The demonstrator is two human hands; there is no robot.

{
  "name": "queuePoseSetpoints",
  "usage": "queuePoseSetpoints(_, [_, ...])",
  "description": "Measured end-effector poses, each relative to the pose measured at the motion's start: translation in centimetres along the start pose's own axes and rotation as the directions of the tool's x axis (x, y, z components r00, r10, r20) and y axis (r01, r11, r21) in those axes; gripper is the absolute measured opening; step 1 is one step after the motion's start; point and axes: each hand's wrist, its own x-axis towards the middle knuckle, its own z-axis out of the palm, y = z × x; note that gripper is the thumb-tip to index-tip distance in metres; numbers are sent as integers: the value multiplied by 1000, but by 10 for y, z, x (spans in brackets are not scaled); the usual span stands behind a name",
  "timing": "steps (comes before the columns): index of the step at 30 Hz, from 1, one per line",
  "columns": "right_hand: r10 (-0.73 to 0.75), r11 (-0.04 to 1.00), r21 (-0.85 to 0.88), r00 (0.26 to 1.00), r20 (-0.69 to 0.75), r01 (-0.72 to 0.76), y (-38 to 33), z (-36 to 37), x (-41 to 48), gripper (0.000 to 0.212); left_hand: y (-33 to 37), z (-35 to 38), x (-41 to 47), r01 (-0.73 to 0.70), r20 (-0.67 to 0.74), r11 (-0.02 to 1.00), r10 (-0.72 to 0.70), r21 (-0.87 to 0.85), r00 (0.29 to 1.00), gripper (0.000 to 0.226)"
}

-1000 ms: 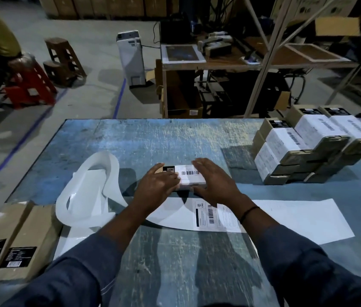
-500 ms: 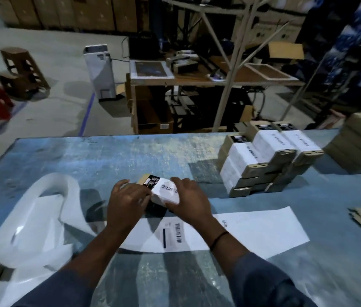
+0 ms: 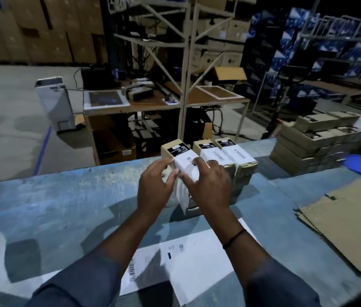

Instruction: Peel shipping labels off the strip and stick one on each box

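Head view: blue bench [image 3: 64,207].
Left hand [image 3: 155,187]: grips labelled box [image 3: 180,155] at its left side.
Right hand [image 3: 208,185]: curled over its white label.
Box: just left of labelled stack [image 3: 235,158].
Label strip [image 3: 197,262]: flat, near bench edge.

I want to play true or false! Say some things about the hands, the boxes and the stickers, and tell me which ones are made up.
1. The left hand and the right hand hold the same box. True.
2. That box has a white label on top. True.
3. The label strip lies on the floor. False: it lies on the blue table, close to the person.
4. The flat cardboard sheets lie to the left of the hands. False: they lie to the right.
5. More labelled boxes sit just right of the held box. True.
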Motion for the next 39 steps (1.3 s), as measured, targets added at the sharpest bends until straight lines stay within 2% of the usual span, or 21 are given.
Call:
queuePoseSetpoints(3, [16,995,-103,1000,-2,-16,11,7,16,51,3,24,23,105,67,994,-103,-34,992,34])
queuePoseSetpoints(6, [-5,987,-159,1000,-26,0,20,14,21,48,-5,40,34,137,145,988,-146,70,979,39])
queuePoseSetpoints(10, [6,990,-142,998,-66,-15,25,22,21,50,-9,46,38,161,166,985,-168,57,972,43])
queuePoseSetpoints(19, [31,991,-129,999,-11,-33,23,30,26,54,-7,45,39,141,199,985,-158,95,967,44])
queuePoseSetpoints(23, [21,997,-69,1000,-7,-22,13,28,18,54,-3,28,33,144,227,985,-162,95,960,37])
queuePoseSetpoints(28, [-132,989,63,991,-2,132,-24,28,-23,44,-9,-30,-3,223,179,962,-250,157,952,25])
queuePoseSetpoints(32, [-274,952,156,961,41,265,-66,37,-63,36,-30,-105,-58,303,90,918,-335,257,938,16])
queuePoseSetpoints(39, [-492,833,356,862,122,424,-164,51,-134,30,-42,-228,-156,536,-161,772,-514,340,842,16])
